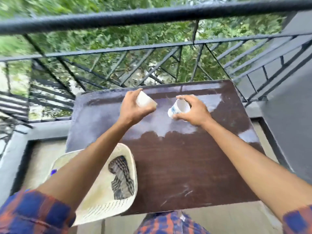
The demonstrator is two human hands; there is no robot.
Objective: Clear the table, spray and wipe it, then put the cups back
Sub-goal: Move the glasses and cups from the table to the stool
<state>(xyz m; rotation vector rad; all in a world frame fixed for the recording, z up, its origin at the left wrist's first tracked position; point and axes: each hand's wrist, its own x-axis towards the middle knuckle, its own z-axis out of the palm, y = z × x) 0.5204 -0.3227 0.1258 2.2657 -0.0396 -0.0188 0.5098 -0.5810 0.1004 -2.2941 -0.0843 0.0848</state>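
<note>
Arms stretched fwd, L hand [133,109] & R hand [196,114] curled, gripping.

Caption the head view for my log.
Over a brown table, the left hand holds a plain white cup and the right hand a patterned cup.

Ahead of you runs a black metal railing [152,14] with green foliage [118,38] behind it; to your right stands a grey wall [290,107], and a cream perforated basket [101,208] sits at your lower left

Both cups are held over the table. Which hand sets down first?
Likely right: the right hand holds the printed cup mouth up, base toward the table; the plain cup in the left hand lies more sideways.
</note>
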